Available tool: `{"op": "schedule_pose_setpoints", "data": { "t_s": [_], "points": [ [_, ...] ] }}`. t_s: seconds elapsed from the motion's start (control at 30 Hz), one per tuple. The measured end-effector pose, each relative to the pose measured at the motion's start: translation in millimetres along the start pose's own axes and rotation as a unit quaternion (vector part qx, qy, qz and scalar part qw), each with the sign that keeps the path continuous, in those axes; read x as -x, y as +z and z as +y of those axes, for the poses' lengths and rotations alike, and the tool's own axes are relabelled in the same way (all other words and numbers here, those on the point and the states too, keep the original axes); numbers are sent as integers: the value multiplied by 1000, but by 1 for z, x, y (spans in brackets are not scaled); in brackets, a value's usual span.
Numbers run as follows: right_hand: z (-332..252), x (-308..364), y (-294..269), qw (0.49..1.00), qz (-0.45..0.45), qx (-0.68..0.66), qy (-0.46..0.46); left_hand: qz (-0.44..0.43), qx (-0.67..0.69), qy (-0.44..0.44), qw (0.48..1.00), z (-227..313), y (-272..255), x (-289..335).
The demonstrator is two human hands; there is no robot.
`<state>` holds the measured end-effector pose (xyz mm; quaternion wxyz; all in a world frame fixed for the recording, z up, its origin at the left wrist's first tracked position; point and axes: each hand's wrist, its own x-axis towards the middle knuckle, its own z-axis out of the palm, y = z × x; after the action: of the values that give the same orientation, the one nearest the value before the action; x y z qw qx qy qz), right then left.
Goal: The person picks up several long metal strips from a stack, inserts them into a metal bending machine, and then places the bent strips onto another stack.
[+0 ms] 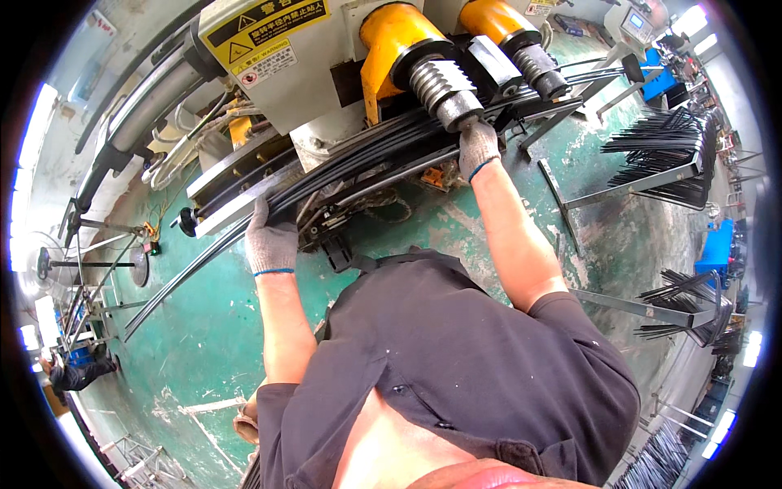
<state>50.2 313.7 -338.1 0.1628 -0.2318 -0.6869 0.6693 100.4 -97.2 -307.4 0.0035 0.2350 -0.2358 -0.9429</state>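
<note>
A bundle of long, thin black metal rods [350, 160] runs slantwise along the front of a bending machine, from lower left to upper right. My left hand [273, 243], in a light knitted glove with a blue cuff, is closed round the bundle near its left part, thumb on top. Farther right, my gloved right hand [478, 148] is closed at the rods just below a ribbed steel spindle [444, 90]. Its fingertips are partly hidden there. A second ribbed spindle [541, 69] stands farther right, above the rods.
Yellow housings [399, 37] and a white panel with warning labels [273, 57] rise ahead. Bent black rods hang on a metal rack [643, 183] at right, with more below. A fan [49, 265] stands at far left. The green floor [187, 359] is worn.
</note>
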Motion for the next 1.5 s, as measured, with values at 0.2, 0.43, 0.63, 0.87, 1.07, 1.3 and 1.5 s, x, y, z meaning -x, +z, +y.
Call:
{"op": "schedule_pose_setpoints", "data": {
  "t_s": [0.2, 0.43, 0.63, 0.87, 1.07, 1.3, 1.5],
  "points": [
    [-19, -2, 12, 958, 68, -244, 132, -81, 0, 21, 996, 29, -20, -17],
    [162, -98, -33, 984, 17, -112, -137, 21, -17, 76, 997, 36, -26, -56],
    [72, -34, 4, 1000, -16, -14, -11, -14, -23, 27, 999, -24, 32, -14],
    [-38, 43, -14, 975, 46, -162, 143, 74, 14, 150, 986, 29, -10, -33],
    [-8, 65, -43, 948, 37, -215, 231, 65, 3, 128, 990, 8, -3, -37],
    [3, 65, -47, 951, -17, -197, 239, -17, 13, 28, 999, -45, 11, -37],
    [12, 71, -65, 950, -31, -203, 237, 31, 66, 167, 983, 35, -20, -27]
  ]
}}
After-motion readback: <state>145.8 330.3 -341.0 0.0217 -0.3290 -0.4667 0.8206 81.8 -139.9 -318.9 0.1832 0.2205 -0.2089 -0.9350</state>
